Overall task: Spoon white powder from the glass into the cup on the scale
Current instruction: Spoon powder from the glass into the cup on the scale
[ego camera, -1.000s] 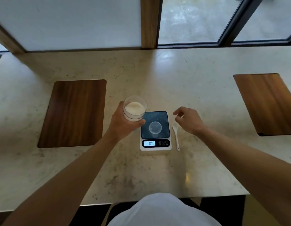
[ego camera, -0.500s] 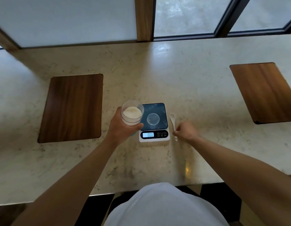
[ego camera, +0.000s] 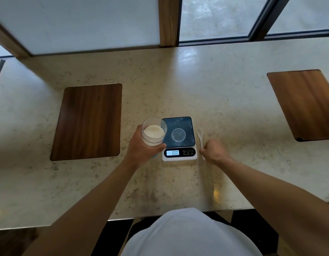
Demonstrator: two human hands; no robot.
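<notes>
Near the centre of the frame, a small kitchen scale point(ego camera: 179, 140) sits on the pale stone counter point(ego camera: 197, 85), its dark platform carrying a clear, empty-looking cup point(ego camera: 178, 135). Its lit display point(ego camera: 172, 152) reads zeros, though the small button labels beside it are too fine to make out.

Just left of the scale, the left hand point(ego camera: 141, 148) wraps around a clear glass point(ego camera: 154, 133) partly filled with white powder point(ego camera: 153, 131); the fingers cover the glass's lower part, so whether its base rests on the counter cannot be told. The glass's rim overlaps the scale's left edge in this view.

Right of the scale lies a white spoon point(ego camera: 200, 137), bowl toward the top of the frame. The right hand point(ego camera: 214, 151) is curled over its handle (the lower stretch is hidden under the fingers, with only the tip peeking out below), and whether the spoon is actually pinched or merely touched is unclear.

Two wooden boards lie at middle left point(ego camera: 88, 121) and upper right point(ego camera: 304, 104), the latter cut off by the frame's edge. A white garment point(ego camera: 189, 235) fills the bottom centre.
</notes>
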